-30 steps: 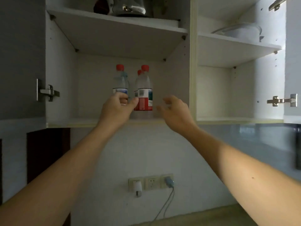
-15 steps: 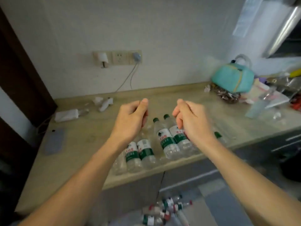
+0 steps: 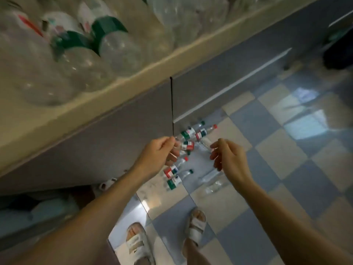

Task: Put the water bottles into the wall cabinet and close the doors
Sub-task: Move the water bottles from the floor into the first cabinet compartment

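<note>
Checkered floor (image 3: 286,150) lies below, and the counter (image 3: 114,88) crosses the upper left with blurred bottles (image 3: 118,52) lying along its edge. Below the counter, the left hand (image 3: 156,157) and right hand (image 3: 229,159) hang with loosely curled fingers, holding nothing. Between them, floor bottles (image 3: 188,134) lie scattered.

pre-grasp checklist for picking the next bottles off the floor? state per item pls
1. Both hands free: ok. The left hand and right hand hold nothing, fingers loosely curled.
2. Bottles within sight: ok. The floor bottles lie in a pile under the hands.
3. Hands touching a bottle: not ok, both are above the pile.
4. Footing: ok. The sandals stand clear of the pile.
5. Counter bottles stable at the edge: cannot tell, blurred.
6. Cabinet doors open: cannot tell, out of view.
</note>
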The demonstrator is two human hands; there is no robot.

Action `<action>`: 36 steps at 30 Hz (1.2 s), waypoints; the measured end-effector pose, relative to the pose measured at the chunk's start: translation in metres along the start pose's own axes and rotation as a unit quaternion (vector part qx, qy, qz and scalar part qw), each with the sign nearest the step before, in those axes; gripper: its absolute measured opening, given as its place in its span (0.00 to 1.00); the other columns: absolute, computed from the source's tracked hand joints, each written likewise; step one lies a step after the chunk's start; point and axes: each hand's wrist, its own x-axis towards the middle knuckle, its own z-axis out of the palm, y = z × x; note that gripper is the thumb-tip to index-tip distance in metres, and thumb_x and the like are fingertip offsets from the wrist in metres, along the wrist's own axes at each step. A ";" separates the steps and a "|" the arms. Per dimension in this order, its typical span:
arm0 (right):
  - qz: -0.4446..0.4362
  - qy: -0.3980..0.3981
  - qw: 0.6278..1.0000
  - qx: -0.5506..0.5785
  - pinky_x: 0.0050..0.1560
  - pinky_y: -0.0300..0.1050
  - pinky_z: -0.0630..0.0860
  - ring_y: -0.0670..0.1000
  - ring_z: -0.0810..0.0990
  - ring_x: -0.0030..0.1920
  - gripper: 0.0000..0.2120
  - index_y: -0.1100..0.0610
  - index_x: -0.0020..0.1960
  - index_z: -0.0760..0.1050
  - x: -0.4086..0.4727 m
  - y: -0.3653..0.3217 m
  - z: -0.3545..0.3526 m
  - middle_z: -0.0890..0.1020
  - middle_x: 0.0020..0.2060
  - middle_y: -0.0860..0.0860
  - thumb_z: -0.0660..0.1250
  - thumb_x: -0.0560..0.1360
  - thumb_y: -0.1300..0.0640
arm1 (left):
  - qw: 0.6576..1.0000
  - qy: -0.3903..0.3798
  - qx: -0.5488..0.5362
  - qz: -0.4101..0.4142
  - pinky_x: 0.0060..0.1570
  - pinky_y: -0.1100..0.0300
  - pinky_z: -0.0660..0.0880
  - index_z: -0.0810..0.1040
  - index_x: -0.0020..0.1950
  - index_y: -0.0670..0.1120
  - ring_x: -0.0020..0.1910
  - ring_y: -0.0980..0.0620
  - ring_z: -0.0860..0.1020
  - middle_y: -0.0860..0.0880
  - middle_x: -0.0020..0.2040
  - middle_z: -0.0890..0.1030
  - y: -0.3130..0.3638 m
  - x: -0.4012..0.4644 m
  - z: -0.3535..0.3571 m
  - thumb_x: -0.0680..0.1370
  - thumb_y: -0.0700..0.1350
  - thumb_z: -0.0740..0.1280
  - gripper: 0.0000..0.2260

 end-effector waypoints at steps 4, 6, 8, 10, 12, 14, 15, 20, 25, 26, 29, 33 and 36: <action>0.115 -0.027 0.993 -0.016 0.36 0.46 0.80 0.53 0.81 0.37 0.12 0.59 0.54 0.78 0.040 0.129 0.040 0.83 0.43 0.60 0.58 0.86 0.55 | 0.997 0.005 0.077 -0.024 0.35 0.65 0.79 0.80 0.46 0.54 0.39 0.56 0.84 0.54 0.40 0.85 -0.112 0.068 0.025 0.82 0.59 0.61 0.13; 0.153 -0.040 0.987 -0.016 0.41 0.49 0.82 0.55 0.82 0.41 0.09 0.56 0.54 0.77 0.069 0.191 0.061 0.83 0.44 0.59 0.59 0.85 0.56 | 0.993 0.014 0.115 -0.039 0.37 0.62 0.79 0.80 0.45 0.55 0.40 0.56 0.83 0.54 0.42 0.84 -0.174 0.110 0.040 0.82 0.56 0.64 0.10; 0.185 -0.045 0.982 -0.013 0.43 0.49 0.83 0.55 0.83 0.43 0.07 0.57 0.54 0.77 0.102 0.251 0.083 0.82 0.46 0.59 0.61 0.84 0.56 | 0.987 0.020 0.148 -0.055 0.38 0.61 0.77 0.78 0.46 0.56 0.43 0.56 0.82 0.55 0.43 0.83 -0.236 0.152 0.055 0.82 0.54 0.66 0.06; 0.216 -0.047 0.975 -0.009 0.45 0.49 0.84 0.56 0.83 0.45 0.09 0.61 0.58 0.76 0.135 0.309 0.105 0.82 0.47 0.59 0.63 0.83 0.57 | 0.982 0.026 0.176 -0.059 0.35 0.68 0.71 0.78 0.45 0.57 0.43 0.59 0.80 0.58 0.44 0.82 -0.292 0.190 0.070 0.80 0.54 0.68 0.05; 0.245 -0.043 0.968 0.005 0.49 0.52 0.85 0.57 0.83 0.48 0.12 0.63 0.61 0.76 0.166 0.361 0.129 0.81 0.49 0.60 0.66 0.82 0.57 | 0.978 0.024 0.195 -0.065 0.31 0.73 0.69 0.77 0.47 0.56 0.42 0.62 0.79 0.59 0.44 0.81 -0.340 0.223 0.086 0.80 0.54 0.69 0.04; 0.271 -0.027 0.962 0.018 0.51 0.53 0.85 0.57 0.82 0.51 0.17 0.62 0.65 0.73 0.191 0.408 0.154 0.80 0.52 0.59 0.69 0.80 0.55 | 0.976 0.012 0.205 -0.073 0.34 0.71 0.70 0.76 0.49 0.56 0.43 0.63 0.78 0.60 0.45 0.79 -0.383 0.252 0.101 0.79 0.53 0.70 0.04; 0.281 -0.012 0.960 0.019 0.51 0.53 0.84 0.57 0.82 0.51 0.20 0.60 0.67 0.71 0.201 0.429 0.166 0.79 0.53 0.58 0.70 0.80 0.54 | 0.975 0.004 0.211 -0.075 0.36 0.68 0.72 0.75 0.49 0.56 0.44 0.63 0.78 0.59 0.46 0.79 -0.403 0.264 0.109 0.79 0.52 0.71 0.05; 0.296 0.020 0.953 0.059 0.51 0.56 0.84 0.54 0.84 0.48 0.26 0.55 0.68 0.67 0.213 0.509 0.222 0.80 0.56 0.56 0.73 0.76 0.49 | 0.956 -0.018 0.286 -0.062 0.43 0.62 0.73 0.77 0.59 0.50 0.49 0.56 0.77 0.54 0.53 0.78 -0.474 0.295 0.141 0.78 0.48 0.72 0.12; 0.285 0.040 0.950 0.121 0.50 0.56 0.85 0.53 0.86 0.49 0.24 0.51 0.61 0.70 0.215 0.537 0.248 0.83 0.53 0.52 0.77 0.72 0.48 | 0.953 -0.035 0.296 -0.051 0.61 0.48 0.77 0.76 0.65 0.47 0.61 0.48 0.77 0.49 0.62 0.79 -0.502 0.301 0.150 0.75 0.51 0.76 0.22; 0.282 0.043 0.949 0.134 0.50 0.56 0.85 0.53 0.86 0.49 0.23 0.52 0.61 0.71 0.217 0.538 0.250 0.83 0.53 0.52 0.77 0.72 0.48 | 0.955 -0.040 0.290 -0.055 0.62 0.47 0.76 0.75 0.67 0.47 0.62 0.47 0.76 0.48 0.63 0.77 -0.504 0.301 0.150 0.74 0.52 0.76 0.24; 0.270 0.052 0.948 0.160 0.52 0.58 0.84 0.55 0.86 0.50 0.21 0.54 0.60 0.73 0.220 0.538 0.252 0.84 0.54 0.54 0.77 0.72 0.51 | 0.951 -0.051 0.299 -0.050 0.62 0.47 0.76 0.75 0.67 0.47 0.61 0.46 0.75 0.46 0.63 0.75 -0.505 0.304 0.150 0.73 0.51 0.77 0.25; 0.209 0.083 0.958 0.181 0.51 0.57 0.84 0.53 0.86 0.49 0.18 0.47 0.56 0.71 0.218 0.522 0.241 0.83 0.52 0.53 0.77 0.72 0.55 | 0.961 -0.033 0.275 -0.012 0.63 0.48 0.76 0.75 0.70 0.47 0.64 0.47 0.75 0.47 0.65 0.73 -0.503 0.301 0.152 0.72 0.50 0.78 0.28; 0.096 0.099 0.981 0.133 0.39 0.39 0.83 0.46 0.85 0.45 0.20 0.38 0.53 0.69 0.220 0.497 0.217 0.81 0.50 0.47 0.77 0.73 0.54 | 0.971 0.010 0.237 0.042 0.62 0.52 0.77 0.73 0.73 0.47 0.63 0.51 0.75 0.50 0.65 0.73 -0.492 0.300 0.153 0.70 0.51 0.79 0.33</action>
